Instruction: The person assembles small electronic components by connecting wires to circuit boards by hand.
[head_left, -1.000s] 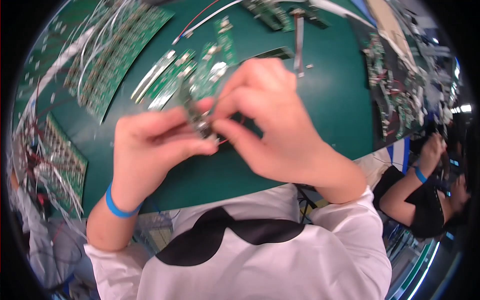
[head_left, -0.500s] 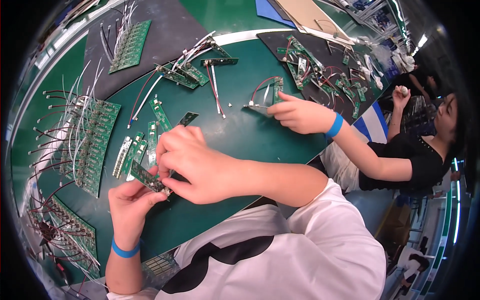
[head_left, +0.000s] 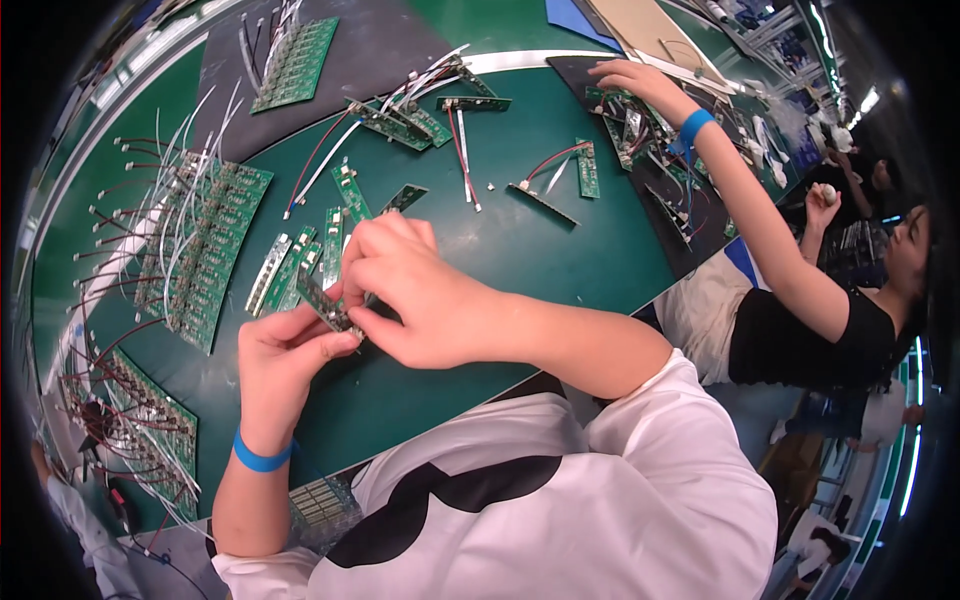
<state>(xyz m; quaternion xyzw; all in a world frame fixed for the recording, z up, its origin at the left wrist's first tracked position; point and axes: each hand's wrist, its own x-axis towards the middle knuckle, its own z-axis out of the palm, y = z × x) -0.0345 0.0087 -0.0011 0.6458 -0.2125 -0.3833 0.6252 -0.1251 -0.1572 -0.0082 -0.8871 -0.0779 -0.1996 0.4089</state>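
Since a half second ago the view has swung so the worktop [head_left: 560,250] shows more fully, and the neighbour's arm has moved from the middle of the green mat out to the dark mat at 1 o'clock. The person's own hands have hardly shifted: the left hand [head_left: 285,355] is closed from below on a small green circuit strip [head_left: 328,308], and the right hand [head_left: 405,285] pinches its upper end with thumb and fingertips. The strip sits tilted between them, lifted just off the mat a little left of centre. By the look of it, the fitting work on this one strip is still in hand.

Just beyond the hands, at 11 o'clock, lie several loose strips [head_left: 295,265] side by side. A wide board panel [head_left: 205,250] bristling with white wires lies at 9 o'clock, and another panel [head_left: 150,415] with red wires at 8 o'clock. More wired strips [head_left: 410,115] are scattered at 12 o'clock. The neighbour's hand [head_left: 630,78], with a blue wristband, rests on parts there. The room beyond is dim, with shelving at the right rim.
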